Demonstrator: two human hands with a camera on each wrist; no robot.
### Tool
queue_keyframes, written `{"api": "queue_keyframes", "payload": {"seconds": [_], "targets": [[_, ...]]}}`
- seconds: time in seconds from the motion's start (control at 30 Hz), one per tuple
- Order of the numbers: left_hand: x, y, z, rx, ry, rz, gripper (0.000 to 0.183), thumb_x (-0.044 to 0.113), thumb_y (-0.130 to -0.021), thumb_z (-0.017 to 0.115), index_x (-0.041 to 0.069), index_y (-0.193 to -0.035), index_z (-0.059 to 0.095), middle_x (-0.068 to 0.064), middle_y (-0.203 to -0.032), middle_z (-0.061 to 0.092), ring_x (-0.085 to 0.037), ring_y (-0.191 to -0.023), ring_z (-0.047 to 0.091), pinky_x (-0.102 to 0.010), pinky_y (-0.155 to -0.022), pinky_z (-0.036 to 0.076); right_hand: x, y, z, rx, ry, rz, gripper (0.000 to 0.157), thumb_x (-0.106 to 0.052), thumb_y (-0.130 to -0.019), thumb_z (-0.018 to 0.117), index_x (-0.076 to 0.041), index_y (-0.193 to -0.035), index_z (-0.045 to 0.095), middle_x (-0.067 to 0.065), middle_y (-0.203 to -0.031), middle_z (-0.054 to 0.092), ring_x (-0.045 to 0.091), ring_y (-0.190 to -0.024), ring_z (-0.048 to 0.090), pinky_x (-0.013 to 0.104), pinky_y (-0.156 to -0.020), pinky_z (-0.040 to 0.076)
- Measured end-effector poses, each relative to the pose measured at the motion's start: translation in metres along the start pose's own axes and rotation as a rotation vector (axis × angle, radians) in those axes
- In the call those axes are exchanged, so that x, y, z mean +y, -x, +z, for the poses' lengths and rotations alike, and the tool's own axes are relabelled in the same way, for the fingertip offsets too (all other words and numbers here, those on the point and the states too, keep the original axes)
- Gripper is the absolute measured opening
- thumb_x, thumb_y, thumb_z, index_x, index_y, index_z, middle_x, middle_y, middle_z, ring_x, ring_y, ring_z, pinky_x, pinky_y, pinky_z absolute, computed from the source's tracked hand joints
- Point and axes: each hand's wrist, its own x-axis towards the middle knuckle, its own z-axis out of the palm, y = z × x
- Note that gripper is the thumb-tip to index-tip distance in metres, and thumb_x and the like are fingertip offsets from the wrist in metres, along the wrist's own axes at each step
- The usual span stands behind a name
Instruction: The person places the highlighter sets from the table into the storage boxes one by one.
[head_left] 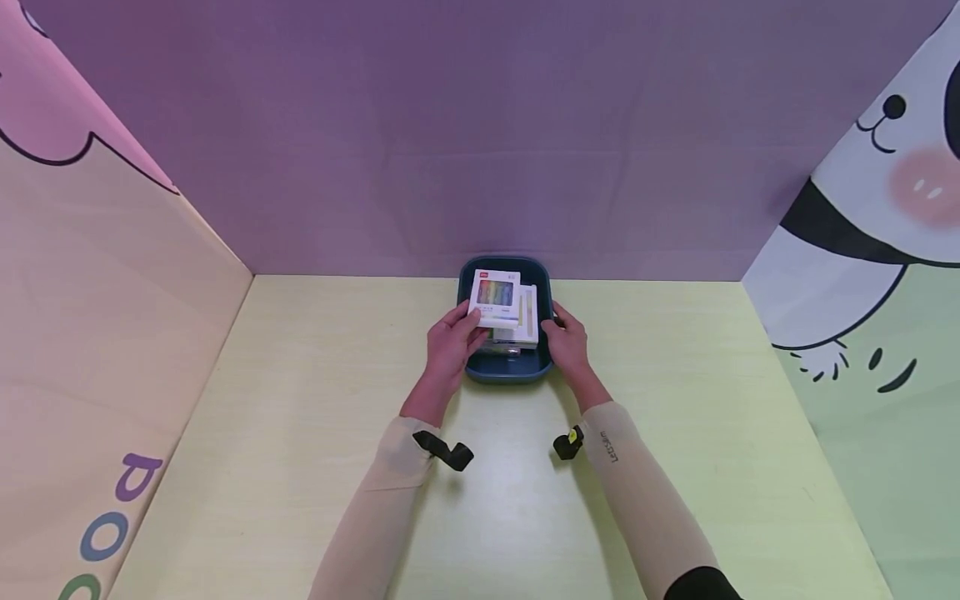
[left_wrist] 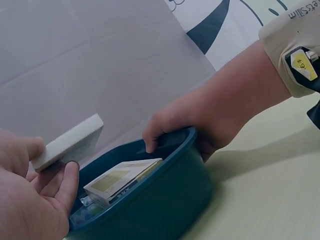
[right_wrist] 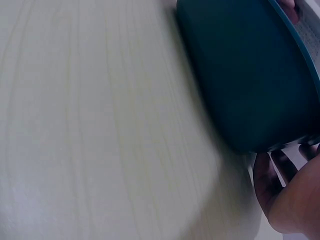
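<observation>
My left hand (head_left: 447, 346) holds a thin white box (head_left: 495, 293) printed with a band of rainbow colours, thumb on one face and fingers beneath. It is tilted above a dark teal plastic bin (head_left: 504, 377). On the bin's right side my right hand (head_left: 568, 340) grips the rim, with the thumb inside and fingers outside, as the left wrist view shows. Another white box (left_wrist: 120, 177) lies inside the bin, partly covered by the held box in the head view. Beside it is a clear packaged item (left_wrist: 86, 214), its kind hard to make out.
The bin stands on a pale wood-grain table (head_left: 300, 417), close to the purple back wall (head_left: 450, 150). Printed cartoon panels rise at left and right, including a panda panel (head_left: 847, 242). Both forearms wear pale sleeves with black wrist mounts (head_left: 567, 444).
</observation>
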Motion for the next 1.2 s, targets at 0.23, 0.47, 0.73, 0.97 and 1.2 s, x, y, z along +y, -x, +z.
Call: {"api": "queue_keyframes", "payload": {"seconds": [0.23, 0.47, 0.73, 0.97, 1.2], "targets": [[0.0, -0.002, 0.004, 0.053, -0.037, -0.022, 0.048, 0.021, -0.082, 0.062, 0.012, -0.128, 0.047, -0.01, -0.114, 0.054, -0.022, -0.09, 0.06, -0.028, -0.074, 0.048, 0.0, 0.0, 0.001, -0.005, 0.009, 0.02, 0.043, -0.021, -0.086, 0.05, -0.022, -0.129, 0.047, 0.007, -0.119, 0.051, 0.019, -0.101, 0.046, 0.034, -0.088, 0.039], [-0.015, -0.008, 0.002, 0.109, -0.118, 0.007, 0.05, 0.028, -0.078, 0.066, 0.022, -0.125, 0.052, -0.009, -0.116, 0.053, -0.021, -0.084, 0.06, -0.029, -0.071, 0.049, 0.004, 0.003, 0.001, -0.004, 0.008, 0.016, 0.043, -0.018, -0.085, 0.051, -0.02, -0.128, 0.048, 0.009, -0.115, 0.054, 0.02, -0.099, 0.047, 0.035, -0.086, 0.039], [-0.037, -0.027, -0.011, 0.047, -0.286, 0.06, 0.048, 0.021, -0.08, 0.064, 0.02, -0.126, 0.05, -0.009, -0.115, 0.056, -0.02, -0.083, 0.061, -0.028, -0.068, 0.05, 0.008, 0.004, 0.004, -0.01, -0.007, 0.0, 0.043, -0.018, -0.086, 0.051, -0.018, -0.129, 0.048, 0.01, -0.115, 0.053, 0.021, -0.098, 0.047, 0.036, -0.086, 0.039], [-0.017, 0.003, 0.0, 0.053, -0.788, 0.131, 0.06, 0.008, -0.076, 0.066, 0.01, -0.131, 0.042, -0.008, -0.117, 0.055, -0.018, -0.095, 0.055, -0.03, -0.077, 0.047, 0.01, 0.007, 0.004, -0.019, -0.004, 0.029, 0.041, -0.018, -0.088, 0.05, -0.02, -0.129, 0.047, 0.007, -0.117, 0.051, 0.021, -0.099, 0.045, 0.036, -0.085, 0.04], [-0.009, 0.005, 0.006, -0.001, -0.981, 0.167, 0.055, 0.012, -0.078, 0.065, 0.005, -0.129, 0.044, -0.009, -0.114, 0.056, -0.018, -0.091, 0.055, -0.03, -0.078, 0.046, 0.008, 0.001, 0.003, -0.006, -0.013, -0.007, 0.041, -0.018, -0.088, 0.05, -0.019, -0.129, 0.048, 0.008, -0.116, 0.052, 0.021, -0.098, 0.046, 0.036, -0.085, 0.04]]}}
